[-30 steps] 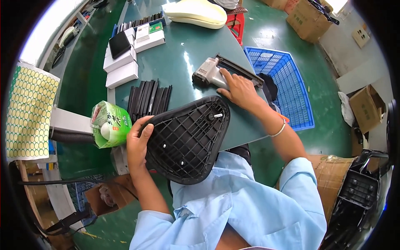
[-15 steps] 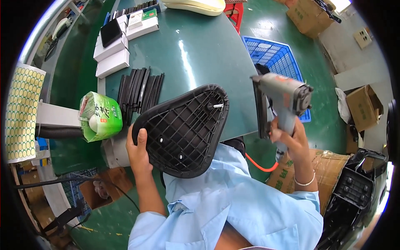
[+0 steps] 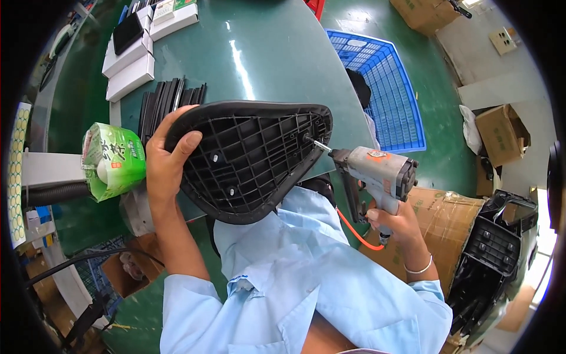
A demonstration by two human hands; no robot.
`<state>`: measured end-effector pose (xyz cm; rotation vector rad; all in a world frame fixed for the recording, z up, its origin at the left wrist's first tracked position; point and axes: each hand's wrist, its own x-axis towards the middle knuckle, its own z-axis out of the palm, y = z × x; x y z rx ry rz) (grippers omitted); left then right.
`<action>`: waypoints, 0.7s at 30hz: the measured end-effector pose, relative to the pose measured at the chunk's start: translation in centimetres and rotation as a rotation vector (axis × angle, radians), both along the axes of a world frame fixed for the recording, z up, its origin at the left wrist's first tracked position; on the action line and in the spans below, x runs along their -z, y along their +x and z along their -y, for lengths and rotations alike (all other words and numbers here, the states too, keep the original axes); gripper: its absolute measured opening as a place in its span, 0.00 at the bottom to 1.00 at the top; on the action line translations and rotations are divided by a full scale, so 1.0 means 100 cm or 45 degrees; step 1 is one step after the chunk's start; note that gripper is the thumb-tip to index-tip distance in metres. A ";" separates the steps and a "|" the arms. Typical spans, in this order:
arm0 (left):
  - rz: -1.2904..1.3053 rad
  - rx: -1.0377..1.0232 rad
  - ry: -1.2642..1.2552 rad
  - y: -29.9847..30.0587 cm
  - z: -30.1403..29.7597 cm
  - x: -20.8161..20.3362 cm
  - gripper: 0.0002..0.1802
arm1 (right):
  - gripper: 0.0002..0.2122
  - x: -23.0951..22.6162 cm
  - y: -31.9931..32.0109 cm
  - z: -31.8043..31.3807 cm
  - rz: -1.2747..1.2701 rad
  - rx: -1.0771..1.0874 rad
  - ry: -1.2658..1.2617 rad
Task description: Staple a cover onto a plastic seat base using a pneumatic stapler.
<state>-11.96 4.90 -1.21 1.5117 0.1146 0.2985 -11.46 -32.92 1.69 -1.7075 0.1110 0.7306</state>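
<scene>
My right hand (image 3: 396, 219) is wrapped tight round the grip of the driver (image 3: 377, 174), an orange hose (image 3: 352, 229) trailing from its base, and its bit (image 3: 319, 145) sits at a hole near the narrow end of the seat base (image 3: 247, 156). My left hand (image 3: 168, 162) clamps the base's wide end, fingers curled over the rim, holding it tilted over the near edge of the table (image 3: 265, 65), ribbed underside up. To drive well, I judge I should keep the bit square to the hole, press straight along its axis and brace firmly with the left. Black strips (image 3: 168, 97) and a green packet (image 3: 113, 160) lie just beyond; a blue crate (image 3: 389, 88) stands on the floor.
</scene>
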 end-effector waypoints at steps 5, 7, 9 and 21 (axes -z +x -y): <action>0.011 -0.011 0.018 -0.001 0.000 0.000 0.22 | 0.17 0.002 0.006 -0.001 0.020 -0.090 -0.024; 0.012 -0.006 0.001 -0.002 0.000 0.000 0.22 | 0.21 0.003 0.008 -0.001 0.045 -0.146 -0.042; 0.015 -0.003 -0.015 -0.002 0.000 0.000 0.22 | 0.22 0.005 0.010 -0.001 0.031 -0.161 -0.056; 0.030 0.011 -0.019 -0.001 0.000 0.001 0.21 | 0.12 -0.002 0.018 -0.007 -0.021 -0.171 -0.085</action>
